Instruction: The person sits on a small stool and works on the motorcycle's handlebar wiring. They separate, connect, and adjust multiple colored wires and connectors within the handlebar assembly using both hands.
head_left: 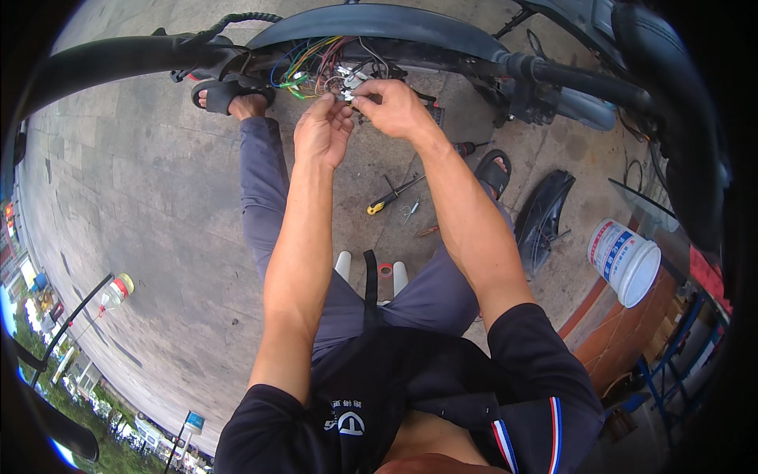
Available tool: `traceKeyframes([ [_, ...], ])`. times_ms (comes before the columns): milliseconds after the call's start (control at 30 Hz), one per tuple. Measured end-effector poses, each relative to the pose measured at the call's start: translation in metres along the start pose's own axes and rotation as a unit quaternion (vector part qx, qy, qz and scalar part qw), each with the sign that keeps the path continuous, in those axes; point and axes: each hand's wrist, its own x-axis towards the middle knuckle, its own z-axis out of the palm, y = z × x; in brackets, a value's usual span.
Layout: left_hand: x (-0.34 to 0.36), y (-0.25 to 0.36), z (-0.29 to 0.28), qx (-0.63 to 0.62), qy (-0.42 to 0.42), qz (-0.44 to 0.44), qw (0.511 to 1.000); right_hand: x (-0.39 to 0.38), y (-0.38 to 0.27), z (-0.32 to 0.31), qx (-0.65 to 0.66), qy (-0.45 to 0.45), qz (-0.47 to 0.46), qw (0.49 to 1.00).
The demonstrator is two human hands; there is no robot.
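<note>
My right hand (pixel 393 109) has its thumb and forefinger pinched on a small white connector (pixel 347 95), which sits between my two sets of fingertips, below the lower edge of the grey curved panel (pixel 379 21), beside the coloured wires (pixel 325 54). My left hand (pixel 322 133) curls just beside it; whether those fingers grip, I cannot tell.
</note>
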Motion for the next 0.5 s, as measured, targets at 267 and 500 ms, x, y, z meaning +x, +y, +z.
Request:
traceKeyframes([
  [267, -0.0018, -0.0012, 0.0027, -0.001, -0.004, 0.012, 1.0, -0.0007, -0.0004, -0.002, 0.017, -0.003, 0.006, 1.0],
  [500, -0.0035, -0.0043, 0.0048, -0.001, 0.008, 0.023, 1.0, 0.001, 0.0001, -0.0026, 0.033, -0.012, 0.026, 0.999],
])
